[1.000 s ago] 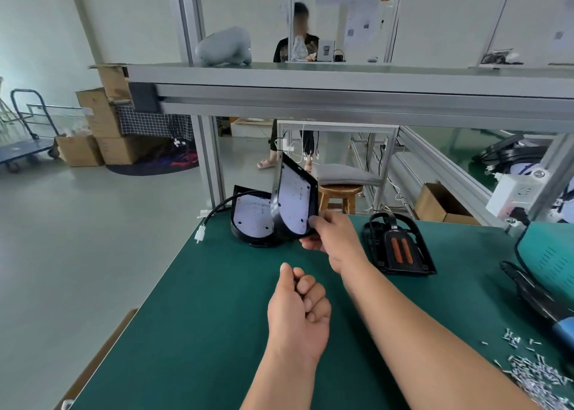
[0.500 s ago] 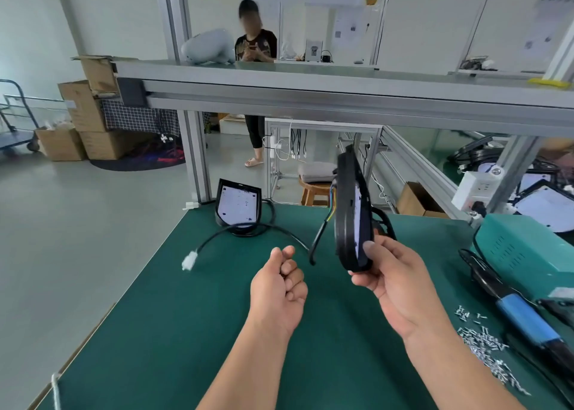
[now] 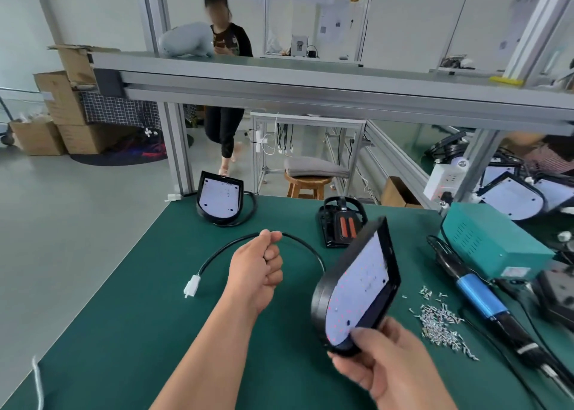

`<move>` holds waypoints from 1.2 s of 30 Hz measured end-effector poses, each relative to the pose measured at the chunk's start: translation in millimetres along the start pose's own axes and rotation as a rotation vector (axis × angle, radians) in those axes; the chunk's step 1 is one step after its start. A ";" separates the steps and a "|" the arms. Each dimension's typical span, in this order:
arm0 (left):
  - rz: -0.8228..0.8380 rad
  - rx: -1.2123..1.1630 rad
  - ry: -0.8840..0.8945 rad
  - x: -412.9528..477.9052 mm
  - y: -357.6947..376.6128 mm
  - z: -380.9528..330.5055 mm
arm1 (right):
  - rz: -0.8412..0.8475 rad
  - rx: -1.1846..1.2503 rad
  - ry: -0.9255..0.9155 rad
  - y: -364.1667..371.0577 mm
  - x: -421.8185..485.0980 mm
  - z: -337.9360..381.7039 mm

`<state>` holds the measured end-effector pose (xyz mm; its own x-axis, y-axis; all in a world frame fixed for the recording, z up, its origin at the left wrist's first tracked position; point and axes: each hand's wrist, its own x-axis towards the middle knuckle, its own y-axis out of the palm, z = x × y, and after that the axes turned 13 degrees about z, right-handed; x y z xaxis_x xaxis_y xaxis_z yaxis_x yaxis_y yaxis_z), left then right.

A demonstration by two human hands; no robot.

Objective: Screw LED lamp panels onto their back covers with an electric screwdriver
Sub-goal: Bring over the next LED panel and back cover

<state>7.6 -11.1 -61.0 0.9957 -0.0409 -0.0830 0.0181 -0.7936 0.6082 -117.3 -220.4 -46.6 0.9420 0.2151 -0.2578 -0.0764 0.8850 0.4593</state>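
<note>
- Right hand [image 3: 382, 360] is gripping the lamp [image 3: 357, 288] by its rounded end, tilted above the table [image 3: 155, 332]
- Left hand [image 3: 257, 266] is curling round its cable [image 3: 217, 252]

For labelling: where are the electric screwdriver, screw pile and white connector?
electric screwdriver [image 3: 480, 295]: head view, blue grip.
screw pile [image 3: 441, 323]: head view, heap middle.
white connector [image 3: 192, 285]: head view, plug body.

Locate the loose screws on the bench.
Head view, right side of the green mat: the screw pile lies between the held lamp and the blue electric screwdriver.
</note>
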 end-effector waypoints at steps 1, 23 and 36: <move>0.027 0.030 -0.021 -0.3 -0.6 -0.4 | 0.010 0.026 0.024 2.4 -2.1 -6.6; 0.344 0.534 -0.190 -15.6 4.3 -12.2 | -0.037 0.124 0.078 29.9 7.0 -13.3; 0.389 0.865 -0.218 -9.9 -15.6 -14.5 | 0.599 -0.413 0.284 2.9 -19.3 23.6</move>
<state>-1.1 10.5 -58.2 0.8777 -0.4373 -0.1958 -0.4684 -0.8692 -0.1586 -128.1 -231.7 -20.3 0.5859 0.7532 -0.2991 -0.7137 0.6543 0.2499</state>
